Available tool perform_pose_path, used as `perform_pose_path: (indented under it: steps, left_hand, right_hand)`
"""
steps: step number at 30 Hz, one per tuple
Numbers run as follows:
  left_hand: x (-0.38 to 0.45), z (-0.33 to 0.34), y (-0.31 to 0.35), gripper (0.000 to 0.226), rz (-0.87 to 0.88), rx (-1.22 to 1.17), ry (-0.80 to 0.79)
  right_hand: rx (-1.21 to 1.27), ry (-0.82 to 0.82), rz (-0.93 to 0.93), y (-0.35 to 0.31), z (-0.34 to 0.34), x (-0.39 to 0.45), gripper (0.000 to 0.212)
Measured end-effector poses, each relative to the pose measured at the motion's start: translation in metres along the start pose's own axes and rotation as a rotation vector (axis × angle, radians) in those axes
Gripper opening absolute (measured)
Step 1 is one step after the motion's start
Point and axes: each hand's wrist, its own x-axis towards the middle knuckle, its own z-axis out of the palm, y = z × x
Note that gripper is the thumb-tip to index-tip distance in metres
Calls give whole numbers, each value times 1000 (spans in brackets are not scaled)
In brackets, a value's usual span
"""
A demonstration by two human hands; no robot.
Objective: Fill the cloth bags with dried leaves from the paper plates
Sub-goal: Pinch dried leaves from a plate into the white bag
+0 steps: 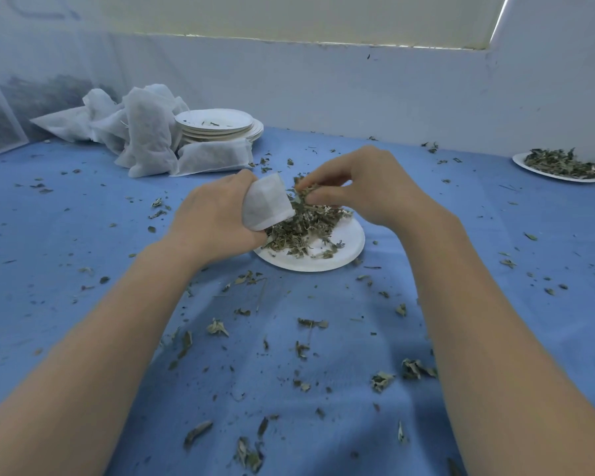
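Hands met over a white paper plate point(344, 250) heaped with dried leaves point(301, 228) on a blue tablecloth point(323, 338). Left hand point(213, 214) gripped a small white cloth bag point(265, 204), its mouth apparently turned rightward toward the pile. Right hand point(361, 187), nearer the leaves, pinched a tuft just beside that opening, directly above the plate. Filled bags point(145, 139) lay well apart at the far left.

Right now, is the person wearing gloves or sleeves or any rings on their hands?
No. Both the left hand and the right hand are bare, with no gloves, and no rings or watch show. Both forearms are bare too, all the way to the bottom of the picture, so no sleeves are visible.
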Motion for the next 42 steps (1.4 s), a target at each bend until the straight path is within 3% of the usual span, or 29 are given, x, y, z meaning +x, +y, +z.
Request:
perform_pose_path:
  steps: [5,13,16,18,22,26,33,39,42]
  left_hand:
    - [-1,3,6,45,72,-61,42]
    - [0,4,2,47,28,-145,102]
    - [0,3,0,45,6,-166,152]
    - [0,3,0,44,-3,-185,183]
    - [0,2,1,45,-3,-198,193]
    - [0,4,-1,47,30,-145,184]
    - [0,4,-2,48,67,-100,164]
    - [1,7,4,48,85,-136,161]
    - [0,10,5,42,93,-168,153]
  right_hand:
    - [23,-33,-90,-10,13,2,25]
    - [320,12,-30,-10,7,0,27]
    - [228,94,21,-7,4,0,32]
    - [201,61,116,-7,7,0,39]
    - [500,-124,245,-9,12,1,39]
    - [715,-93,245,-7,10,3,27]
    - [448,96,125,-7,6,3,14]
    - [215,78,-10,-16,19,5,14]
    - [129,-11,-52,-18,21,6,13]
